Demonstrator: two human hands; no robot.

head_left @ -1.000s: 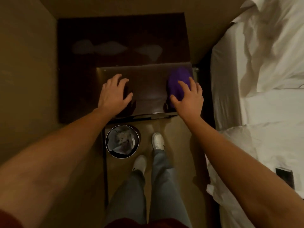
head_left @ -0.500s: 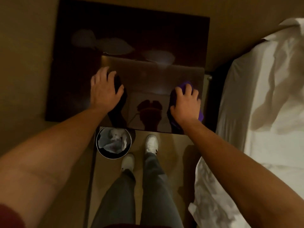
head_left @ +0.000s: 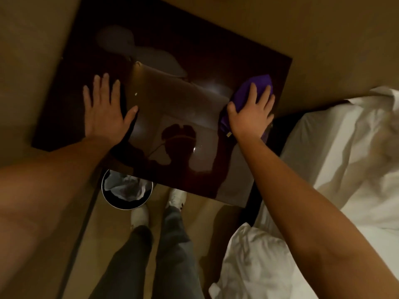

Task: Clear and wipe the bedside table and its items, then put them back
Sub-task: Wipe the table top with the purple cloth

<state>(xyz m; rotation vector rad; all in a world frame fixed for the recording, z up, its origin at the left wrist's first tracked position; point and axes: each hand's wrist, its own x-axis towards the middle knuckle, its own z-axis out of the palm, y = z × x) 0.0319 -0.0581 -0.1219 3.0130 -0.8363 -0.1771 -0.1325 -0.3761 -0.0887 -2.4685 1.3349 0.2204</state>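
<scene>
**Bedside table being wiped, its top already bare**

Bedside table (head_left: 172,117): a dark, glossy worktop seen from above, set against a tan wall, with a bed (head_left: 345,169) in white sheets just to its right. No items stood on its surface. It showed only reflections, among them the dark outline of the person leaning over it.

The right hand (head_left: 251,113) lay flat on a purple cloth (head_left: 259,83) at the far right corner of the worktop, fingers spread and straight, pressing the cloth down rather than clenching it. The left hand (head_left: 105,113) rested palm down on the worktop's left side, fingers straight and apart, holding nothing; it seemed to be bracing the person.

On the floor at the near edge of the table stood a round waste bin (head_left: 127,190) lined with a crumpled bag, partly tucked under the worktop. The person's white shoes (head_left: 140,215) and dark trousers showed below it.

As a judgement of progress, the clearing looked done, since the top was bare, and the wiping of the surface was under way. Whether the removed items had been wiped could not be told, because none were in sight. Returning them to the worktop was yet to be done.
</scene>
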